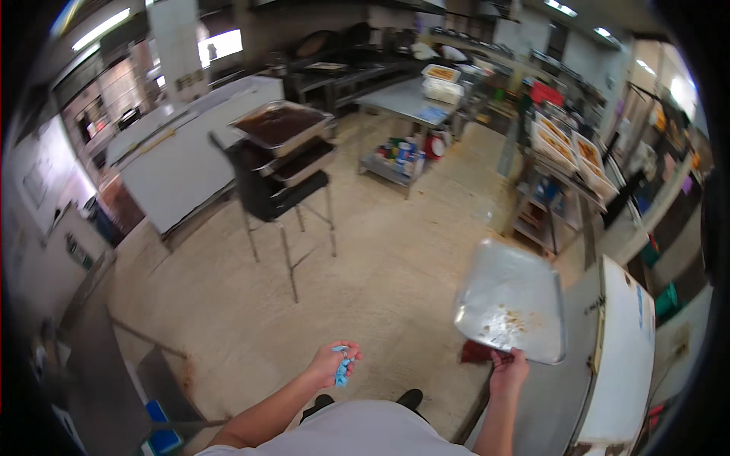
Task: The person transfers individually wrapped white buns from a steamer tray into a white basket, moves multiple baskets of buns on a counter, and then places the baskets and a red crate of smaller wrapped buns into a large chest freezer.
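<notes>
Near right, the right grip (510, 368) pinches the near rim of a metal baking tray (511, 292), likely stiff, light, slick; best held there. The left grip (337, 363) clenches crumpled blue cloth (342, 375).

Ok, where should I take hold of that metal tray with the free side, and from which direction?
Probably the metal tray's left edge, approached from the left: it is tilted with that edge uncovered, while the right hand grips the near edge. Avoid the residue inside. The left hand would first need to release the blue cloth-like item.
</notes>
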A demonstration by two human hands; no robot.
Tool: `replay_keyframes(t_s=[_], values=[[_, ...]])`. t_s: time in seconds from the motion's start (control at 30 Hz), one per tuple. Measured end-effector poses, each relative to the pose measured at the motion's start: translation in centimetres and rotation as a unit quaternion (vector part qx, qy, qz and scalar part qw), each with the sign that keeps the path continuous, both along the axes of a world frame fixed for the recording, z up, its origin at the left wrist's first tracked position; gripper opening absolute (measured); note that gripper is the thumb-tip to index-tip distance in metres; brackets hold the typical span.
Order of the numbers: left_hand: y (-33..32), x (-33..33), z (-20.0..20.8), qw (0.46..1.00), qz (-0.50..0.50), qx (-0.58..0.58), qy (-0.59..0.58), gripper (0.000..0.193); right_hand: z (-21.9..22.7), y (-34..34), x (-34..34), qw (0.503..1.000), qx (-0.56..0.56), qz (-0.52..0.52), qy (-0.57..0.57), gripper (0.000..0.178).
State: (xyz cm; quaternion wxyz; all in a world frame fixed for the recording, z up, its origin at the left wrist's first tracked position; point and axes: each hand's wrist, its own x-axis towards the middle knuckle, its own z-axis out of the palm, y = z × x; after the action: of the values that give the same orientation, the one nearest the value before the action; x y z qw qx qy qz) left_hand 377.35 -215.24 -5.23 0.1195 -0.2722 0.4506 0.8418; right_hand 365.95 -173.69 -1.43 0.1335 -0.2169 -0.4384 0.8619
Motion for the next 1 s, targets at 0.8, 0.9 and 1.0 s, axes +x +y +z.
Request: replay_keyframes(t_s=[0.8,0.9,1.0], values=[[-51.9,20.4,-2.0,0.847,0.529,-0.016,-0.061,0.043,-5.1,-83.4,0.8,0.692,0.038,0.71,-0.124,0.03],[-58.4,17.8,0.6,0.875,0.473,-0.039,-0.099,0.041,-2.2,-92.8,-0.9,0.679,0.024,0.727,-0.102,0.031],[-65.1,15.5,0.2,0.872,0.476,-0.094,-0.067,0.044,-0.3,-101.6,-3.4,0.659,-0.005,0.748,-0.084,0.031]])
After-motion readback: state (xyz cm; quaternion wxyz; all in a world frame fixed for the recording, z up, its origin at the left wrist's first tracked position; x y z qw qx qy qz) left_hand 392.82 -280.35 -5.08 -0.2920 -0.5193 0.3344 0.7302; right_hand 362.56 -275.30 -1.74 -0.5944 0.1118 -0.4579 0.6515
